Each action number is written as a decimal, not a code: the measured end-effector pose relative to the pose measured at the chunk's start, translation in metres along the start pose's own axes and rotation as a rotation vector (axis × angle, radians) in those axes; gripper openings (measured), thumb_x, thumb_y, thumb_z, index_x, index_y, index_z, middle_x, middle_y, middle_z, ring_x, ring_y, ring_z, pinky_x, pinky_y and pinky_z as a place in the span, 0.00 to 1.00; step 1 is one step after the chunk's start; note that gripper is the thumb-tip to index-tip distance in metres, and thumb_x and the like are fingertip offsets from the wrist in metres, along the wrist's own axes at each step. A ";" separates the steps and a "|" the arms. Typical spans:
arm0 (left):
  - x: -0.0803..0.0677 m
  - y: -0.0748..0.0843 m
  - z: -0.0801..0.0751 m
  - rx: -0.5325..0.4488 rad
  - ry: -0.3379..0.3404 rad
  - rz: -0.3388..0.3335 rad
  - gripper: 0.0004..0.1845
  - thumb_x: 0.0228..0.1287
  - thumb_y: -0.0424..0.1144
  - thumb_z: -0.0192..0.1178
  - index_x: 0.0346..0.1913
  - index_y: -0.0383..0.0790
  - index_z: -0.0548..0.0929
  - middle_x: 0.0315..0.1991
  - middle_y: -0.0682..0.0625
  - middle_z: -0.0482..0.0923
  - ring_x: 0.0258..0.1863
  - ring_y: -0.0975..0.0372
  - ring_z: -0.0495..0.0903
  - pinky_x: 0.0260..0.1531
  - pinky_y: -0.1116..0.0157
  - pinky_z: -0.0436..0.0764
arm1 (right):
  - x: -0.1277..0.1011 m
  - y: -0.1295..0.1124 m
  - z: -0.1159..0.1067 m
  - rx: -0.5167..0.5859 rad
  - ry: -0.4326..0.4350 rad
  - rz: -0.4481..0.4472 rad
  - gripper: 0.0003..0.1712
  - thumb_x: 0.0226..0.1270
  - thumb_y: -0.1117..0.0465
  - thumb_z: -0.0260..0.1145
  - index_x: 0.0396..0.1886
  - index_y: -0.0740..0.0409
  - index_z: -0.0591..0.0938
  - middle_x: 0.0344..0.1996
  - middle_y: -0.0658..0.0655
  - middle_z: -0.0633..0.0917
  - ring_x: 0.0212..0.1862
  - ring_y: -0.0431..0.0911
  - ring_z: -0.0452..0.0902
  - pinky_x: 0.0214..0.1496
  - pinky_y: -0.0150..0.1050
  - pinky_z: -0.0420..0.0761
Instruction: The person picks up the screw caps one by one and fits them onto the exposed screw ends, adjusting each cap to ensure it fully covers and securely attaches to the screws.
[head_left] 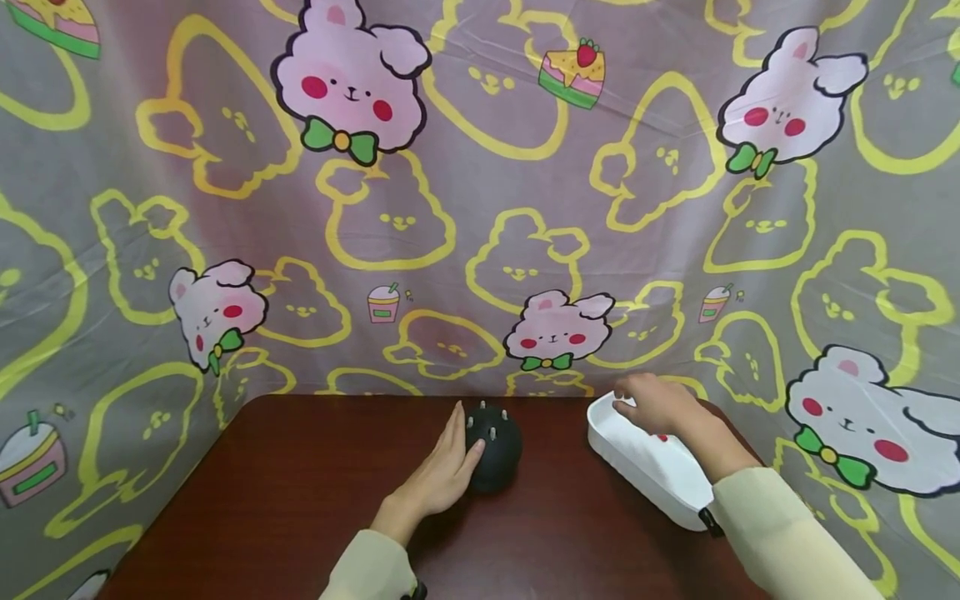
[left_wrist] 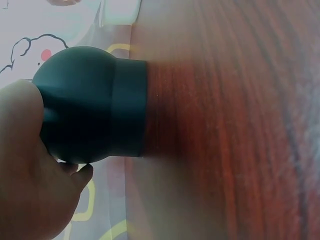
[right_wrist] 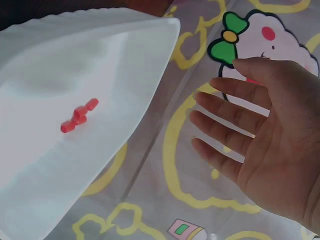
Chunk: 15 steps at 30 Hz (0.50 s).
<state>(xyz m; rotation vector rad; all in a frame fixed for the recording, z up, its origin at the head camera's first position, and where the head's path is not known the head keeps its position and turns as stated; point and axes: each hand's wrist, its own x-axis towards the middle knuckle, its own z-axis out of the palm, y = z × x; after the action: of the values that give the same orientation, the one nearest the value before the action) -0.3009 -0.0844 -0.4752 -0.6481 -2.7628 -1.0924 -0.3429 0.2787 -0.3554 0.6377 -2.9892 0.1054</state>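
From the head view, the left hand (head_left: pixel 442 475) lies flat-fingered against the near-left side of the black holder (head_left: pixel 492 446), a round dark thing with small pegs standing up on top, sitting mid-worktop (head_left: pixel 300 500). Over on the right, the right hand (head_left: pixel 654 404) hovers above the far end of the white tray (head_left: pixel 637 458), fingers drooping loosely, pinching nothing that I can see. Down to the left wrist view: the holder (left_wrist: pixel 95 105) fills the frame, its flat base planted on the worktop (left_wrist: pixel 225 125), and the palm (left_wrist: pixel 25 165) presses its rounded side, the thumb just under it — a steadying touch, not a wrap. Right wrist view now: the hand (right_wrist: pixel 260 135) is spread wide, fingers straight and apart, empty, off the tray's (right_wrist: pixel 100 60) edge over the bunny cloth (right_wrist: pixel 175 165). A small cluster of red beads (right_wrist: pixel 77 116) sits in the tray. To do this well, I'd say keep that left palm firm so the holder can't roll or slide, and bring thumb and forefinger down onto one bead rather than the whole cluster.
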 end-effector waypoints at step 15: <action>-0.003 0.003 -0.003 0.040 0.011 0.011 0.43 0.83 0.58 0.39 0.82 0.34 0.35 0.84 0.41 0.33 0.82 0.51 0.40 0.76 0.48 0.53 | 0.018 0.029 0.018 0.023 -0.130 0.030 0.21 0.67 0.59 0.69 0.55 0.66 0.84 0.45 0.62 0.87 0.43 0.52 0.84 0.46 0.58 0.82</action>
<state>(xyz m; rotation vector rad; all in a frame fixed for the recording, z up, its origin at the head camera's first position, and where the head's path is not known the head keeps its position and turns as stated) -0.2976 -0.0856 -0.4718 -0.6496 -2.7612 -1.0319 -0.3722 0.2966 -0.3728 0.6251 -3.1271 0.1037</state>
